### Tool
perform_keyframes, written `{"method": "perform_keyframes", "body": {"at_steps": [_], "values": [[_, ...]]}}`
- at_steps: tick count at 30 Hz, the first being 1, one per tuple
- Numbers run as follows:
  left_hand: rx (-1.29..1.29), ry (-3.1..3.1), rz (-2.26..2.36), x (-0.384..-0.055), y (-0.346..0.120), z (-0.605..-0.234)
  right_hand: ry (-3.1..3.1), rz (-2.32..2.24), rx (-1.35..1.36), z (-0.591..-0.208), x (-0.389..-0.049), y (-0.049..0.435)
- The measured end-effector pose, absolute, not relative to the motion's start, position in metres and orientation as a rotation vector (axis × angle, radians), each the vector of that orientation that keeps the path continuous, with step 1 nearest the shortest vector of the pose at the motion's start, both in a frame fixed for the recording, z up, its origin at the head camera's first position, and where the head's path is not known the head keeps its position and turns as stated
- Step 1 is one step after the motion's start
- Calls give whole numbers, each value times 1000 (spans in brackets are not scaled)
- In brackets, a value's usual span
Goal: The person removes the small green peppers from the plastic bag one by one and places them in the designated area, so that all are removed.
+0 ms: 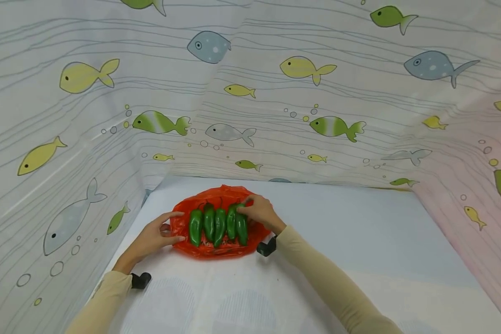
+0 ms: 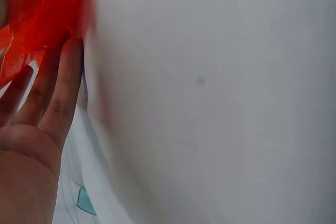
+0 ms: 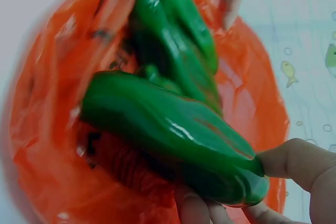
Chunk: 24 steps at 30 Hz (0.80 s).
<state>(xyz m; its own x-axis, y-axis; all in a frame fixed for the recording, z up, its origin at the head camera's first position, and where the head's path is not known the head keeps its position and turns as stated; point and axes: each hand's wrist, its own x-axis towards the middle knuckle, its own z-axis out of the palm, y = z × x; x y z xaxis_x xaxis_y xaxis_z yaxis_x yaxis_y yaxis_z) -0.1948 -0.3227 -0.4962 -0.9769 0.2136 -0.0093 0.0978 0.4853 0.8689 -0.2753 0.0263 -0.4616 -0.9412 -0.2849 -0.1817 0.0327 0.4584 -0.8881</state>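
Note:
Several glossy green peppers (image 1: 220, 226) lie side by side on a crumpled red plastic bag (image 1: 256, 234) on the table. My right hand (image 1: 262, 211) pinches the rightmost pepper (image 3: 168, 124) near its stem end, thumb on one side and fingers on the other. Behind it in the right wrist view, other peppers (image 3: 176, 51) rest on the bag. At the bag's left edge, my left hand (image 1: 154, 236) touches the red plastic with its fingers extended. The left wrist view shows these fingers (image 2: 63, 87) nearly straight against the plastic; the thumb is mostly cut off there.
The white tabletop (image 1: 350, 222) extends around the bag, with a faintly patterned front part. Fish-printed sheeting (image 1: 275, 106) walls in the back and both sides. A dark wrist device (image 1: 267, 247) sits by the right wrist, another (image 1: 141, 280) by the left.

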Motion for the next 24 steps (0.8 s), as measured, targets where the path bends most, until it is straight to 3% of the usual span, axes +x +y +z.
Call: {"method": "perform_keyframes", "body": {"at_steps": [24], "values": [[280,2611,1496,-197,-323,-493,2262,-1495,-392,-433,-261,62]]}}
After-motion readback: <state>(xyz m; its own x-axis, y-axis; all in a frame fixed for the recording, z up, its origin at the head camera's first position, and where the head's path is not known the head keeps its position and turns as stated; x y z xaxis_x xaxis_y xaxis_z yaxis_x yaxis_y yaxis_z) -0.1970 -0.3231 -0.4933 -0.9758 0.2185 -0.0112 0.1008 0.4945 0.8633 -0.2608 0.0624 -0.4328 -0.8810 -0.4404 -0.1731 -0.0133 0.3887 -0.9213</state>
